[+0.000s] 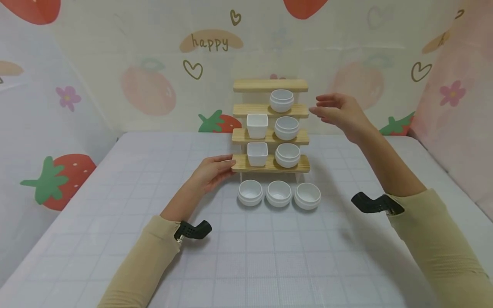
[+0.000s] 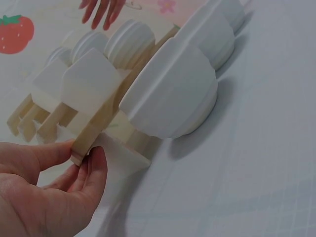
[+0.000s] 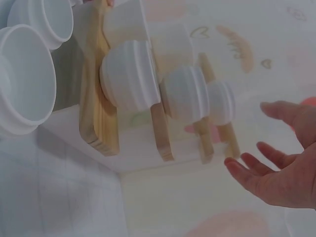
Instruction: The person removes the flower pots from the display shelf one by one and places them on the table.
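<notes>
A stepped wooden display stand [image 1: 271, 163] stands on the table, carrying two square white cups [image 1: 257, 154] on the left and three round white bowls [image 1: 287, 155] on the right, one above another. My left hand [image 1: 214, 172] pinches the left end of its lowest board [image 2: 101, 118], thumb on top and fingers underneath. Off the stand's right side, near the upper boards, my right hand [image 1: 339, 113] hangs in the air. Its fingers [image 3: 244, 173] are spread and loosely bent, with nothing between them. In front of the stand sit three more round bowls [image 1: 279, 193] in a row.
The table [image 1: 246, 256] has a pale grid-patterned cover. Behind it hangs a printed cloth [image 1: 154, 34] with strawberries, hearts and lettering, and patterned cloth also lines both sides. A black wrist camera mount [image 1: 192, 230] juts from the left sleeve, another [image 1: 371, 203] from the right.
</notes>
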